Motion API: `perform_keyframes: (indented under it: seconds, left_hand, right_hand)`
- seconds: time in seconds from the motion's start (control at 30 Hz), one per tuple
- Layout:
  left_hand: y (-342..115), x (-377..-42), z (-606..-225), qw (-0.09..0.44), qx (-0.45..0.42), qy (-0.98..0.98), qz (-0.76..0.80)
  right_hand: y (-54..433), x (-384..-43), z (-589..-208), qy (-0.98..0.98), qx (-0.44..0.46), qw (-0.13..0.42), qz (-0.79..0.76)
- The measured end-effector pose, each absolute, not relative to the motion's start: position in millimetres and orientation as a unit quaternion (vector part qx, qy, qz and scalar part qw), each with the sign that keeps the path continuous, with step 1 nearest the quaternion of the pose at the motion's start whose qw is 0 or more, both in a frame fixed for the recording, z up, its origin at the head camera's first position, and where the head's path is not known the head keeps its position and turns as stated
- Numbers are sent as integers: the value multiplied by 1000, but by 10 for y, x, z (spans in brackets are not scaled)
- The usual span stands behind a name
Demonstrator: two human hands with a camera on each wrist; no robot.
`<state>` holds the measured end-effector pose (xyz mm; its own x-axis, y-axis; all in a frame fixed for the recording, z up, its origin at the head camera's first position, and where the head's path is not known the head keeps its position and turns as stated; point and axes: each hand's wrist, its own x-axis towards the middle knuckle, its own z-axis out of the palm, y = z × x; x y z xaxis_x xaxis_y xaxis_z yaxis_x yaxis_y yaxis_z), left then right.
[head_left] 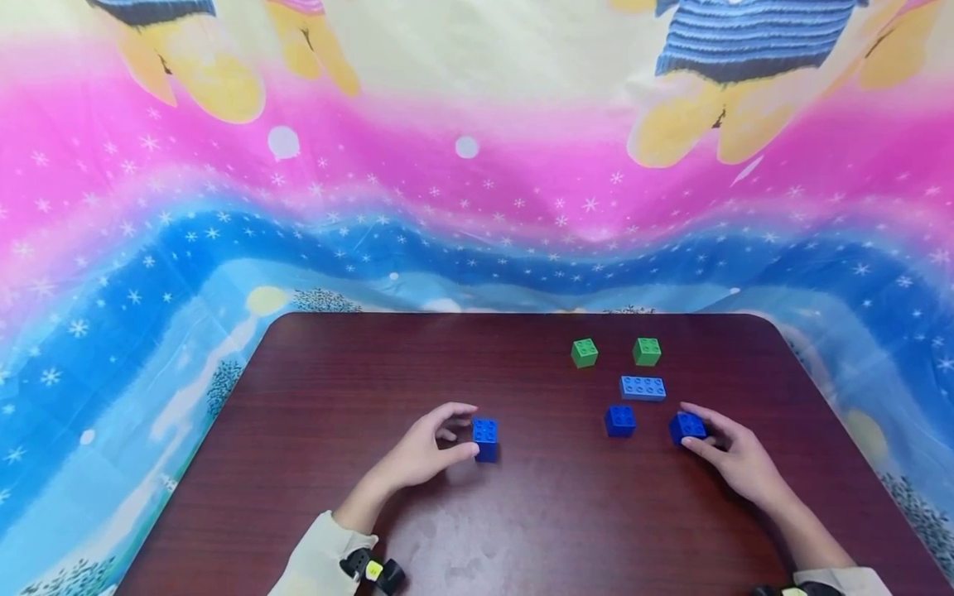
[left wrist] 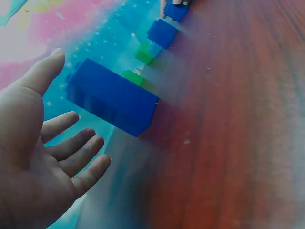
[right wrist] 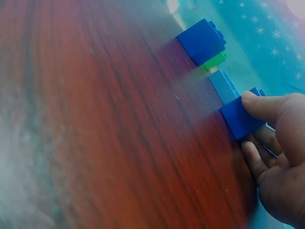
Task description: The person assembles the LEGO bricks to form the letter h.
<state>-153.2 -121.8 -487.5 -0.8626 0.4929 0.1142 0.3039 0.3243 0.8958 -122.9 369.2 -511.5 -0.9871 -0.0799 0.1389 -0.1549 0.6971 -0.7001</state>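
Observation:
A tall dark blue toy building block [head_left: 485,439] with studs on top stands on the table left of the right-hand group. My left hand [head_left: 436,447] is beside it, thumb and fingers spread around its left side; in the left wrist view the fingers of this hand [left wrist: 52,143] are apart from the tall block [left wrist: 112,98]. Farther right, my right hand [head_left: 734,457] pinches a small dark blue brick [head_left: 686,427] between thumb and fingers, low at the tabletop. The right wrist view shows the thumb on the upper face of this brick [right wrist: 240,117].
Another dark blue brick [head_left: 620,421] sits just left of the right hand. Behind it lies a long light blue brick [head_left: 643,388], and farther back are two green bricks, one left [head_left: 585,353] and one right [head_left: 647,352]. A printed cloth [head_left: 477,257] hangs behind the brown table [head_left: 335,364].

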Motion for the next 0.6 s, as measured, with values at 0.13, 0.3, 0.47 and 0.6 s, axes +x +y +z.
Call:
perform_keyframes:
  seconds: [0.13, 0.3, 0.47, 0.6]
  left_hand:
    - [-1228, -1547, -4771, 53, 259, 794, 547]
    - [-1167, -1552, -4599, 14, 283, 791, 542]
    - [-1017, -1528, -4430, -2, 299, 789, 536]
    - [-861, -1493, -4300, 5, 311, 780, 543]
  right_hand:
    - [3705, -1226, -5125, -915, 69, 47, 395]
    - [3709, -1223, -5146, -907, 80, 55, 411]
    - [3695, -1229, -5185, -890, 80, 53, 445]
    - [3699, -1224, -5196, -896, 74, 57, 435]
